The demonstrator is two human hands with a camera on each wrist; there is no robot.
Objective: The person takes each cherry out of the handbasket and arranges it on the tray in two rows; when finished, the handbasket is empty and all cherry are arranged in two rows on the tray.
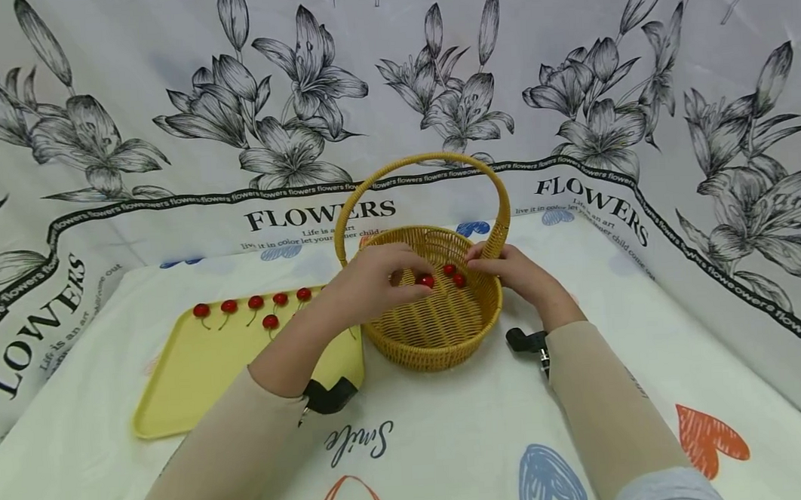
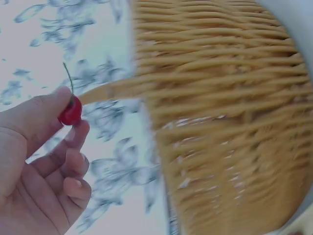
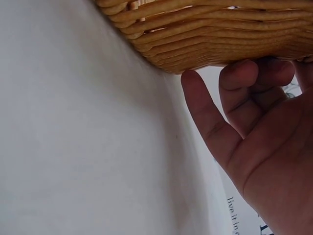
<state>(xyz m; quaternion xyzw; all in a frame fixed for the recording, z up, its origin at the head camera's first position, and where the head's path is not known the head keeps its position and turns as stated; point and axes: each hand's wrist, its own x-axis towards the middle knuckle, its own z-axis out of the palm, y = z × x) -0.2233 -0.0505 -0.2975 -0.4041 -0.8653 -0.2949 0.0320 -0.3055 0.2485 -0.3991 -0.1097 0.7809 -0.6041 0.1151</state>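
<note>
My left hand (image 1: pixel 375 285) pinches a red cherry (image 2: pixel 71 112) between thumb and fingertips, its thin green stem pointing up in the left wrist view. That hand is over the left part of a yellow-brown wicker basket (image 1: pixel 433 358) with a tall arched handle (image 1: pixel 430 158). Inside the basket, two more cherries (image 1: pixel 459 280) lie toward the right wall. On the basket's right side, my right hand (image 1: pixel 524 277) grips the rim near the foot of the handle. Its curled fingers (image 3: pixel 238 73) touch the outer wicker in the right wrist view; the thumb is mostly hidden there.
Left of the basket lies a yellow tray (image 1: pixel 196 378), its right part behind my left forearm. Several stemmed cherries (image 1: pixel 256 302) lie along its far edge. A white printed cloth (image 1: pixel 445 444) covers the table, and a flowered cloth (image 1: pixel 393 114) rises behind.
</note>
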